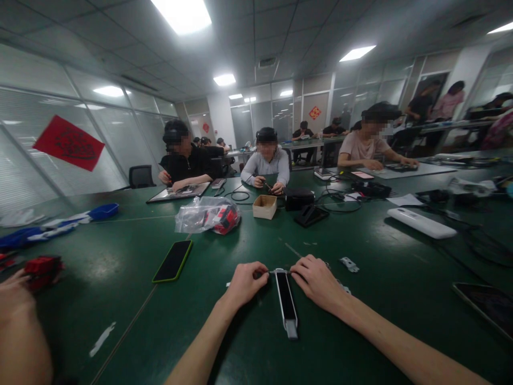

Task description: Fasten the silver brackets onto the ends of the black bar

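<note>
A long, narrow white device (285, 299) with a black face lies on the green table between my hands, with a grey tab at its near end. My left hand (247, 280) is pinched at the left of its far end. At the right of that end, my right hand (315, 279) has its fingertips pressed together. Something thin shows at the far end between the fingertips, too small to name. A small grey-white part (349, 264) lies to the right of my right hand, and another piece is partly hidden behind that wrist.
Left of my hands lies a green-edged phone (172, 261). Farther off are a plastic bag (192, 216) with a red item, an open box (264, 207) and a white case (420, 223). At the far left, another person's hand (18, 294) holds a red object (43, 271). Several people sit beyond.
</note>
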### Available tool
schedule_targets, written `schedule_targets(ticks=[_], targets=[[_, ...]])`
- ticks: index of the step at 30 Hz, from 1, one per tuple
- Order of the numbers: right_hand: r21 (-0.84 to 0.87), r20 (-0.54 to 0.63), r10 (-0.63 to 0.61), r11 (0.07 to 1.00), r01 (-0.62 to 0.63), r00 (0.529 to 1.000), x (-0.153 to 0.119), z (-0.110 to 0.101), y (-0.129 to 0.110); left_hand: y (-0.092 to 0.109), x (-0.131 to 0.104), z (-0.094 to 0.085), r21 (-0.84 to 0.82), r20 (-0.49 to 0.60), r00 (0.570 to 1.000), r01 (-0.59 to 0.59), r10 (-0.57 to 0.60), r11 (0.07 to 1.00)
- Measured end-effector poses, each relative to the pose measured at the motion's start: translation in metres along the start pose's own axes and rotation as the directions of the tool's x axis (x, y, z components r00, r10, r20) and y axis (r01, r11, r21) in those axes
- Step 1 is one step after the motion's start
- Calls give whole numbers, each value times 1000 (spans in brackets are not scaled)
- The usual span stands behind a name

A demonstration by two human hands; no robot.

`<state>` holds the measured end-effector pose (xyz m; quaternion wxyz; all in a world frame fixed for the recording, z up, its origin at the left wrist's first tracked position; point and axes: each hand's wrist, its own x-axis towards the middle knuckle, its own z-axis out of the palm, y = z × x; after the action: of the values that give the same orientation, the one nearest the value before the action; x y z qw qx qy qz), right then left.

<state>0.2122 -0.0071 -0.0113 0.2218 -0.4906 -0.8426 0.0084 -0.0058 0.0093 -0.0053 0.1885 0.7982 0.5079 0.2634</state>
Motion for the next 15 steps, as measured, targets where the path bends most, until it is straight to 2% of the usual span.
schedule_targets(ticks=[6, 15], targets=[[3, 10, -3, 1000, 3, 1000, 1, 0, 0, -1, 0, -1, 45, 10, 997, -72, 72, 996], [-5, 16, 11, 1000, -11, 1000, 1, -1, -1, -1, 0, 1, 26, 6, 999, -54, 54, 998]])
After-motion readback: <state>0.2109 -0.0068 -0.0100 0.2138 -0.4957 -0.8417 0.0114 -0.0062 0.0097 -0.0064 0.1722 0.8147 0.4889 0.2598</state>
